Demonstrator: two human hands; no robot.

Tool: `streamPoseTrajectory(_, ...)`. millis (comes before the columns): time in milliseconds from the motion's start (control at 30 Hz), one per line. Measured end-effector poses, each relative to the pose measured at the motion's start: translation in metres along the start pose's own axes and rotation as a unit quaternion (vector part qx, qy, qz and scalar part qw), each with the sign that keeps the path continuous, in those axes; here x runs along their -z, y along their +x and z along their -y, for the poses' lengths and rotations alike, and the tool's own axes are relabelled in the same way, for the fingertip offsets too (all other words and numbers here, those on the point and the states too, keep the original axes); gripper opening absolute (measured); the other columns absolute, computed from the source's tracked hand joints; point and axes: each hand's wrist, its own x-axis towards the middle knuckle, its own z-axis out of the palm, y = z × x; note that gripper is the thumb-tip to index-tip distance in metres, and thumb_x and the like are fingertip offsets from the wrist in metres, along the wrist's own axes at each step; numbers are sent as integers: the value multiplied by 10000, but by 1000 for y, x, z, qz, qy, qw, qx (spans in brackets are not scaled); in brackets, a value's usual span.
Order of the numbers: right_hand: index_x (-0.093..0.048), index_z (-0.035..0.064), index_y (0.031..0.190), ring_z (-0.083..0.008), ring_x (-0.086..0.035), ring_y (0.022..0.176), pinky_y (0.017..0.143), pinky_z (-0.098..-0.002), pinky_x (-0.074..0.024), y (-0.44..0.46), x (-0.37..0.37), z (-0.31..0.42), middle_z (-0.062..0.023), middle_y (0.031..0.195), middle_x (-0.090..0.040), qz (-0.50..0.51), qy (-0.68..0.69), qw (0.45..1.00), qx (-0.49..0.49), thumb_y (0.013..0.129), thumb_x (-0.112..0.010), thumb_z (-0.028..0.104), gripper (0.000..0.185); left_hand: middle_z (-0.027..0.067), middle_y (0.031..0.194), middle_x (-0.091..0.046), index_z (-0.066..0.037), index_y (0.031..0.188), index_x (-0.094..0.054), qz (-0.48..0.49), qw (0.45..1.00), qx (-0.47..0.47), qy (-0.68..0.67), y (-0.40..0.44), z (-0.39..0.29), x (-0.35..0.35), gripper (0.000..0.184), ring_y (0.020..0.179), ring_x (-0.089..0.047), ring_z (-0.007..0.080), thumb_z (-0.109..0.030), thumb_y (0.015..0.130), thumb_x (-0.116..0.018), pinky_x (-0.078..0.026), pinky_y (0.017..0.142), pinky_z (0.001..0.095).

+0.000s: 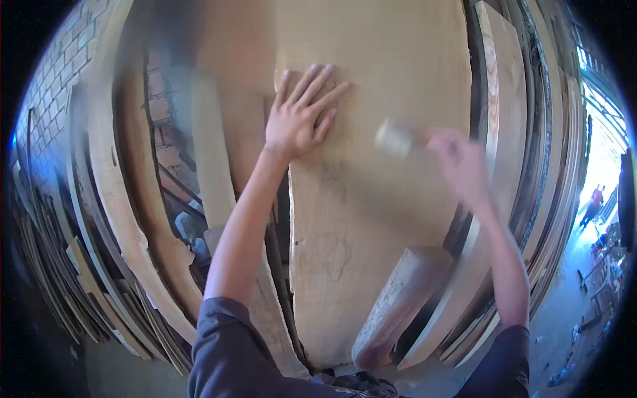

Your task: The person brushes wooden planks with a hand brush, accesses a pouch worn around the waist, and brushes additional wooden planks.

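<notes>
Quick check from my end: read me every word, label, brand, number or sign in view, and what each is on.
No readable text anywhere in this view.
Wide board under the left hand: no lettering visible.
Tool in the right hand: too blurred to tell any marking.
Dark shirt: any marks near the bottom edge are too small to read.

The right hand [461, 162] is blurred, and so is the pale-headed tool [395, 138] in its fingers; whether the tool touches the wide board [391, 199] cannot be told. The board's top runs out of view. Planks partly hide the brick wall [159, 99]. Distant figures [592, 205] and floor clutter [600, 298] at far right are too small to make out.
</notes>
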Motion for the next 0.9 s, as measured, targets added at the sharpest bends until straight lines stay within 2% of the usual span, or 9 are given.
streamPoseTrajectory(133, -741, 138, 1230, -354, -693, 723, 643, -427, -522, 76, 11, -17, -187, 862, -725, -191, -171, 966, 38, 1007, -667, 216, 247, 59, 1674, -352, -349, 1555, -474, 8, 1000, -4, -30, 1, 1, 5, 516, 1561, -289, 264, -370, 1041, -505, -130, 1271, 575)
streamPoseTrajectory(167, -695, 166, 1316, -395, -670, 725, 655, -473, -521, 76, -2, -15, -201, 834, -710, -199, -94, 974, 58, 974, -694, 167, 342, 78, 1683, -329, -325, 1578, -436, 20, 1000, -8, -18, 0, 2, 5, 538, 1568, -273, 272, -379, 1046, -493, -132, 1267, 592)
streamPoseTrajectory(400, -623, 139, 1412, -320, -661, 806, 737, -459, -535, -122, -76, 42, -145, 865, -651, 20, -129, 982, 134, 842, -725, 23, 590, 95, 1643, -396, -224, 1557, -456, 82, 988, -35, -124, -91, -81, 35, 728, 1535, -347, 313, -151, 867, -677, -276, 1223, 604)
streamPoseTrajectory(467, -687, 90, 1276, -345, -677, 751, 690, -476, -547, -202, -78, 70, -137, 828, -667, 170, -172, 966, 94, 837, -713, 86, 439, 103, 1622, -427, -180, 1483, -535, 122, 956, 8, -266, -179, -146, 45, 655, 1487, -420, 317, -172, 849, -699, -355, 1184, 579)
streamPoseTrajectory(500, -742, 82, 1110, -360, -696, 737, 680, -475, -560, -263, -108, 36, -136, 832, -699, 219, -50, 973, 52, 840, -713, 128, 275, 113, 1546, -516, -152, 1295, -641, 208, 936, 56, -280, -222, -181, 68, 403, 1448, -469, 324, -206, 896, -659, -392, 1183, 501)
streamPoseTrajectory(533, -753, 75, 947, -372, -713, 754, 702, -488, -569, -304, -120, 44, -161, 825, -720, 201, -28, 979, 34, 830, -728, 157, 145, 120, 1452, -588, -141, 1264, -662, 186, 941, 63, -275, -263, -209, 87, 403, 1346, -560, 330, -223, 870, -684, -444, 1121, 478)
streamPoseTrajectory(600, -723, 30, 864, -423, -712, 794, 740, -540, -559, -375, -118, 65, -221, 800, -713, 408, 12, 908, -97, 846, -720, 214, 185, 109, 1140, -699, -130, 1208, -687, 263, 878, 165, -365, -351, -266, 118, 357, 1111, -651, 346, -219, 862, -690, -477, 1021, 505)
streamPoseTrajectory(667, -723, 41, 914, -456, -704, 830, 754, -545, -560, -457, -119, 87, -231, 825, -717, 475, 95, 868, -112, 904, -679, 258, 221, 156, 1064, -731, -103, 1191, -705, 432, 767, 298, -369, -415, -311, 178, 292, 1006, -697, 352, -240, 937, -659, -540, 878, 509)
streamPoseTrajectory(900, -694, 107, 1284, -338, -750, 963, 861, -424, -580, -619, -93, 190, -186, 1092, -758, 572, 433, 680, -148, 988, -675, 378, 402, 139, 1181, -727, -261, 1478, -550, 564, 551, 561, -252, -531, -418, 420, 577, 982, -714, 382, -281, 915, -674, -580, 833, 469)
